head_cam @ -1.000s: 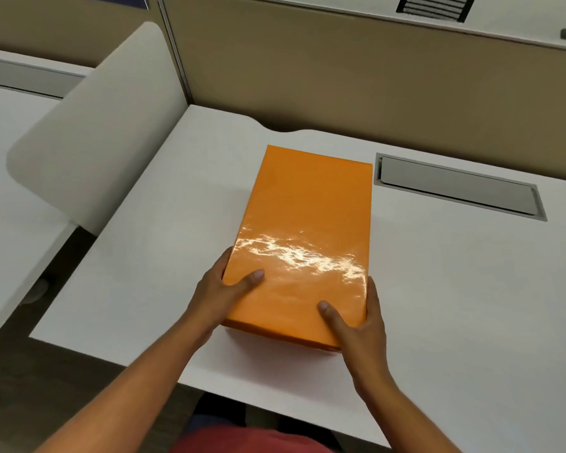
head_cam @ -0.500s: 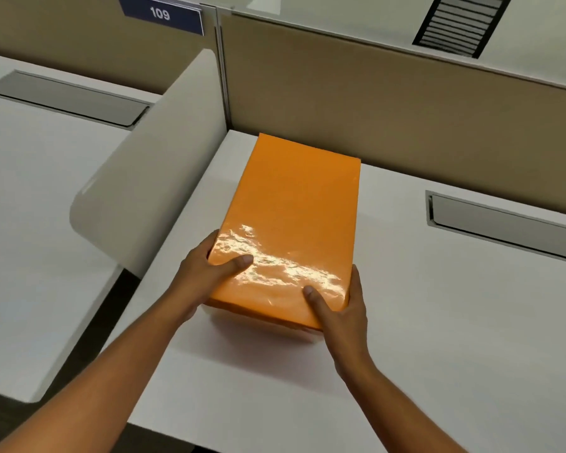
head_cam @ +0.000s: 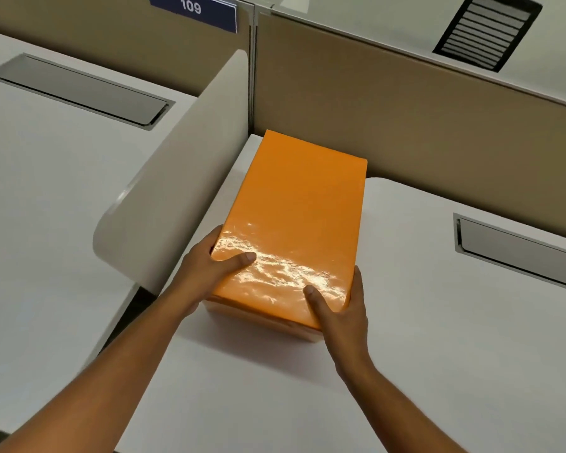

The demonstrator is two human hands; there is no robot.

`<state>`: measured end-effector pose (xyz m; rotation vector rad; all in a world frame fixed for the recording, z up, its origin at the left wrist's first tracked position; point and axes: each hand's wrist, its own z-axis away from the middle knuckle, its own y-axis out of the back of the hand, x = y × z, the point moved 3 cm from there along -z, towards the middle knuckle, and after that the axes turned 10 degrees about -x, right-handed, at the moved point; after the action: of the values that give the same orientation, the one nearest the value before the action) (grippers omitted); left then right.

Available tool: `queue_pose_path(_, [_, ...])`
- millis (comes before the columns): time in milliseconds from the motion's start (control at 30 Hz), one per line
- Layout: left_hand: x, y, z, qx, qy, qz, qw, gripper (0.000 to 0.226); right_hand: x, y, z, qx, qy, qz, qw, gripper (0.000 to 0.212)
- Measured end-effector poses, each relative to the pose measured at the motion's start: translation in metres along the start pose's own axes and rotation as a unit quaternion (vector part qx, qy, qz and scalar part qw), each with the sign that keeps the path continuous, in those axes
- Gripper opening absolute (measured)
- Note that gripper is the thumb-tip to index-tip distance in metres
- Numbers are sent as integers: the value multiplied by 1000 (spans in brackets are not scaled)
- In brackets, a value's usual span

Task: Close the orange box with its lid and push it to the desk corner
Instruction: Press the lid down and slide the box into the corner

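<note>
The orange box point(head_cam: 294, 223) lies on the white desk point(head_cam: 438, 322) with its glossy lid on top, closed. Its far end sits in the desk's back left corner, close to the tan partition and beside the white side divider. My left hand point(head_cam: 213, 266) grips the box's near left corner, thumb lying on the lid. My right hand point(head_cam: 340, 308) grips the near right corner, thumb on the lid as well. Both sets of fingers wrap down the box's sides and are hidden.
A white curved divider point(head_cam: 183, 178) borders the desk on the left. The tan partition wall point(head_cam: 422, 125) runs along the back. A grey cable flap point(head_cam: 517, 253) is set into the desk at right. A neighbouring desk with its own flap point(head_cam: 79, 89) lies to the left.
Both hands have slid the box away from me and to the left, from mid-desk into the back left corner by the divider. The grip on its near corners is unchanged.
</note>
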<state>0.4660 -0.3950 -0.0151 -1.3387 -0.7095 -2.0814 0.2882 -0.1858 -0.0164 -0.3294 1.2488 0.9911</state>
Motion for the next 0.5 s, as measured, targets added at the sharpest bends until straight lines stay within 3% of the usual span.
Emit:
queue_pose_path(167, [12,18,-28,3,3,-11,1000,50,-18,-15,-31,-17,7,14,1000,110])
queue_pose_path(267, [21,30,-48,12,5,-48,999,48,-31,-23,-52,-15,15,32,999,100])
queue_pose_path(433, [38,46,-75,43,-5,-168,985,79,-41,-31,-82,-4,10,101,995,102])
queue_pose_path(500, [50,46,-79,60,-13,-303,951,84,-47,-32,-87,22,7,233,972,106])
